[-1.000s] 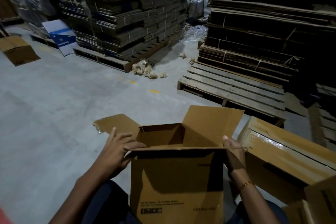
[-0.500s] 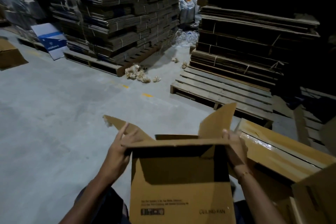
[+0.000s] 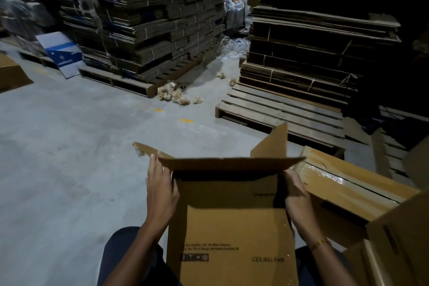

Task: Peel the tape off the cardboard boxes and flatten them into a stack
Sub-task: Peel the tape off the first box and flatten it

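Observation:
A brown cardboard box [image 3: 232,227] printed "CEILING FAN" stands between my knees with its top flaps open. Its near flap folds toward me, its far right flap stands up, and its left flap sticks out with a scrap of tape at the tip. My left hand [image 3: 161,193] lies with straight fingers against the box's left side. On the right side, my right hand [image 3: 296,193] presses the wall, fingers partly hidden behind the edge. Another box [image 3: 348,183], sealed with shiny tape, lies on its side to the right.
Tall bundled stacks of flattened cardboard [image 3: 151,23] sit on pallets at the back and back right. A bare wooden pallet [image 3: 278,111] lies just beyond the box. Crumpled tape wads [image 3: 176,95] litter the concrete floor. A further box [image 3: 399,246] stands at the lower right.
The box's far flaps have swung more upright and narrower as the box squeezes sideways. My left hand slid from the flap down onto the left wall. My view moved closer.

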The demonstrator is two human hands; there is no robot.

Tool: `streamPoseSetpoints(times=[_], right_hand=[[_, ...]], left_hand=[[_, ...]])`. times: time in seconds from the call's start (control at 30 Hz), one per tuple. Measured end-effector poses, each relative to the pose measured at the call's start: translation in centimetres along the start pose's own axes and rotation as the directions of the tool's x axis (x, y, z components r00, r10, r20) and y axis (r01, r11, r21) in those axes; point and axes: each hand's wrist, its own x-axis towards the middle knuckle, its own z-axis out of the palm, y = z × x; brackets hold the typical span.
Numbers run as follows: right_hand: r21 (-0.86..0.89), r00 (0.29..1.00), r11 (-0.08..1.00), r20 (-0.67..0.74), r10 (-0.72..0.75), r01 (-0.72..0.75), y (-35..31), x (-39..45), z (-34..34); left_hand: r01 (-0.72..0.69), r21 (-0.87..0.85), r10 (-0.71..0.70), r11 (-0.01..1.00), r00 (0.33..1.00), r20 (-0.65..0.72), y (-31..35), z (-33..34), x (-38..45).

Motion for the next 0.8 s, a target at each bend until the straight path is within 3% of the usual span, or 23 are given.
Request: streamPoseSetpoints(times=[0.1,0.23,0.37,0.47,0.53,0.7,0.8], right_hand=[[-0.076,0.996,0.996,0.085,-0.031,0.038,0.6,-2.3,0.4],[-0.212,0.993,0.977,0.111,0.045,-0.020,3.2,-3.2,0.6],[-0.326,0.983,0.942,0.128,0.133,-0.084,4.7,-3.4,0.6],[-0.291,0.985,0.951,0.104,0.140,-0.105,5.2,-2.3,0.5],[-0.204,0.991,0.974,0.059,0.117,-0.103,5.1,-1.5,0.1],[0.116,0.987,0.981,0.049,0.152,-0.157,5.0,-0.8,-0.4],[0.085,0.977,0.984,0.157,0.143,-0.158,5.5,-1.1,0.4]], left_hand=[[0.102,0.087,-0.104,0.991,0.994,0.019,0.9,0.6,1.9],[0.286,-0.013,-0.280,0.958,0.945,0.172,1.9,1.0,5.7],[0.354,-0.159,-0.296,0.922,0.906,0.301,2.7,1.2,7.8],[0.323,-0.224,-0.224,0.919,0.899,0.377,2.6,1.2,6.8],[0.388,-0.235,-0.262,0.891,0.864,0.430,1.5,1.4,4.6],[0.640,-0.230,-0.351,0.733,0.645,0.679,-0.6,1.1,-1.5],[0.677,-0.239,-0.345,0.696,0.608,0.715,-1.1,1.9,-3.0]])
